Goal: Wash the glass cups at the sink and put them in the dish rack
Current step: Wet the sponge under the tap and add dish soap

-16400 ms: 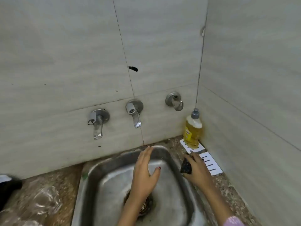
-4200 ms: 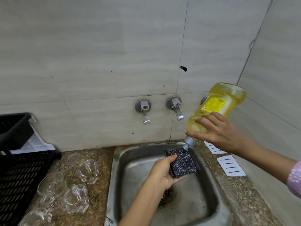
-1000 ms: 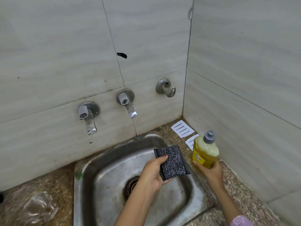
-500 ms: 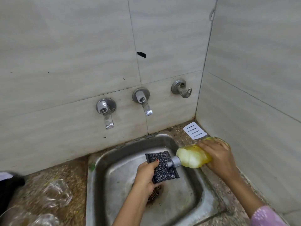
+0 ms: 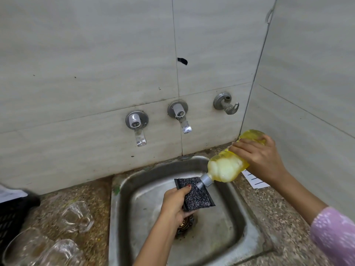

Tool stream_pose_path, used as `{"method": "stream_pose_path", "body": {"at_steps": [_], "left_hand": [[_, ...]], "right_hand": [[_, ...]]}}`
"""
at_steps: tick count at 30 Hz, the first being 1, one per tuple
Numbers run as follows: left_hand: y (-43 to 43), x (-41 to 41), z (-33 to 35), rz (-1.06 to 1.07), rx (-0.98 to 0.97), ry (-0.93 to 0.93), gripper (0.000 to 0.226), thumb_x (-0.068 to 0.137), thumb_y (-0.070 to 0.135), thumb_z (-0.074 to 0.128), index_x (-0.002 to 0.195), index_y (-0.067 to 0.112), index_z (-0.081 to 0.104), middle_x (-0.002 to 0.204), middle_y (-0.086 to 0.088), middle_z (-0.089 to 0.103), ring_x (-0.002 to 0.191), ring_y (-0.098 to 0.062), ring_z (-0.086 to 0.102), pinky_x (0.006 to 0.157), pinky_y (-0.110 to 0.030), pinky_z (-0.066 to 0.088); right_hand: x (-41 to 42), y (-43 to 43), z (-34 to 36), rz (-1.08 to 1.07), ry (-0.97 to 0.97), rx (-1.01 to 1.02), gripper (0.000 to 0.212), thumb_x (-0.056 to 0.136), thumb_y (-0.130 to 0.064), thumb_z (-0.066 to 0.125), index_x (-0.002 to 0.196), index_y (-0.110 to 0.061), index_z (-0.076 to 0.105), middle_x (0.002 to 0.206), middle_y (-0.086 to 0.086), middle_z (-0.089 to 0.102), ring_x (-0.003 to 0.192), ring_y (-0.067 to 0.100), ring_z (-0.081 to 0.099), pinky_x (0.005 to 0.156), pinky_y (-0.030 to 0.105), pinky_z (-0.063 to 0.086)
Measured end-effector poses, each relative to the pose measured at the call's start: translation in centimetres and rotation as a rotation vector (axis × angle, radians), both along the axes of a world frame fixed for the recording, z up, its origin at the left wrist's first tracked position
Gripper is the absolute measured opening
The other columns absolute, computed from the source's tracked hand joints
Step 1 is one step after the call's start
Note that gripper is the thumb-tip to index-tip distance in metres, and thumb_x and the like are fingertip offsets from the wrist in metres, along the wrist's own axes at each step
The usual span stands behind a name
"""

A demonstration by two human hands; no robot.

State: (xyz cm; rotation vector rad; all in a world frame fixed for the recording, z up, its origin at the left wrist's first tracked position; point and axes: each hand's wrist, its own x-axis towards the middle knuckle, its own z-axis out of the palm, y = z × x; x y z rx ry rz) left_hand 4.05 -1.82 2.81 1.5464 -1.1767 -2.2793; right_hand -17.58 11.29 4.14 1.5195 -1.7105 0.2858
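Now | right hand (image 5: pixel 259 160) grips tipped bottle (image 5: pixel 224 169), yellow liquid | left hand (image 5: pixel 174 204) grips scrubber (image 5: pixel 197 196)

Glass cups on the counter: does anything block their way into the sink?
Nothing visible does: the glass cups lie on the counter just left of the sink. Both hands are busy, though: left hand holds a scrub pad, right hand tips a soap bottle onto it.

Yellow soap bottle (image 5: pixel 228 167); black speckled scrubber (image 5: pixel 196 194); lilac sleeve (image 5: pixel 336 233).
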Motion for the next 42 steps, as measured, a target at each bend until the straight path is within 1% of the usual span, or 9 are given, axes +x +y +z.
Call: {"method": "stream_pose_path", "body": {"at_steps": [4,10,15,17,21,23,29,38,42], "left_hand": [[0.0,-0.1,0.3,-0.016,0.005,0.010,0.005,0.090,0.006,0.056,0.086,0.008,0.053,0.083,-0.012,0.063,0.072,-0.024,0.060,0.056,-0.036,0.053],[0.0,-0.4,0.4,-0.022,0.020,0.029,0.003,0.090,0.006,0.056,0.089,0.007,0.054,0.084,-0.013,0.063,0.073,-0.025,0.061,0.060,-0.038,0.053],[0.0,-0.4,0.2,-0.019,0.043,0.049,0.004,0.090,0.006,0.056,0.087,0.009,0.054,0.083,-0.012,0.064,0.073,-0.024,0.061,0.062,-0.038,0.053],[0.0,-0.4,0.2,-0.026,0.047,0.052,0.004,0.090,0.007,0.056,0.087,0.009,0.055,0.083,-0.011,0.064,0.073,-0.023,0.061,0.058,-0.036,0.054],[-0.1,-0.4,0.4,-0.007,0.061,0.061,0.003,0.090,0.007,0.056,0.088,0.008,0.055,0.083,-0.012,0.064,0.073,-0.024,0.062,0.048,-0.031,0.056],[0.0,-0.4,0.7,0.002,0.073,0.070,0.004,0.090,0.006,0.056,0.087,0.007,0.054,0.082,-0.013,0.064,0.072,-0.024,0.062,0.044,-0.031,0.055],[0.1,-0.5,1.0,0.014,0.098,0.088,0.004,0.090,0.006,0.056,0.087,0.007,0.054,0.082,-0.013,0.063,0.072,-0.025,0.061,0.040,-0.031,0.054],[0.1,-0.6,1.1,0.013,0.127,0.108,0.002,0.090,0.007,0.055,0.090,0.007,0.053,0.085,-0.013,0.064,0.075,-0.025,0.061,0.048,-0.032,0.055],[-0.1,-0.6,0.9,0.018,0.119,0.110,0.002,0.090,0.007,0.055,0.090,0.008,0.054,0.084,-0.012,0.064,0.074,-0.024,0.062,0.051,-0.033,0.055]], "right_hand": [[-0.4,-0.6,0.9,0.002,0.033,-0.009,0.026,0.075,-0.012,0.053,0.089,-0.018,0.074,0.093,-0.001,0.074,0.085,0.019,0.071,0.077,0.037,0.028],[-0.8,-1.1,1.8,0.002,0.069,0.023,0.024,0.063,-0.011,0.072,0.086,-0.017,0.074,0.092,-0.002,0.074,0.086,0.018,0.071,0.075,0.036,0.026],[-1.0,-1.5,3.0,0.018,0.114,-0.008,0.021,0.072,-0.007,0.061,0.084,-0.018,0.073,0.090,-0.002,0.074,0.084,0.017,0.071,0.075,0.036,0.024],[-1.0,-1.7,3.6,0.024,0.120,-0.023,0.021,0.074,-0.008,0.058,0.084,-0.018,0.074,0.089,-0.003,0.074,0.084,0.016,0.071,0.075,0.035,0.024],[-0.8,-2.0,4.6,0.042,0.124,-0.043,0.016,0.072,-0.007,0.065,0.082,-0.017,0.074,0.087,-0.002,0.074,0.083,0.016,0.071,0.073,0.035,0.022],[-0.7,-2.0,4.8,0.050,0.126,-0.045,0.016,0.074,-0.007,0.063,0.082,-0.017,0.073,0.088,-0.002,0.074,0.084,0.016,0.071,0.072,0.035,0.022],[-0.4,-2.2,5.2,0.101,0.164,-0.016,0.019,0.079,-0.009,0.056,0.082,-0.015,0.073,0.086,-0.002,0.074,0.081,0.015,0.071,0.073,0.034,0.022],[-0.3,-2.4,5.6,0.082,0.128,-0.021,0.019,0.075,-0.008,0.056,0.080,-0.016,0.073,0.083,-0.002,0.074,0.079,0.014,0.071,0.072,0.034,0.022],[-0.4,-2.0,4.9,0.054,0.100,-0.004,0.020,0.069,-0.005,0.061,0.079,-0.017,0.073,0.083,-0.002,0.074,0.079,0.014,0.071,0.071,0.034,0.021]]}}
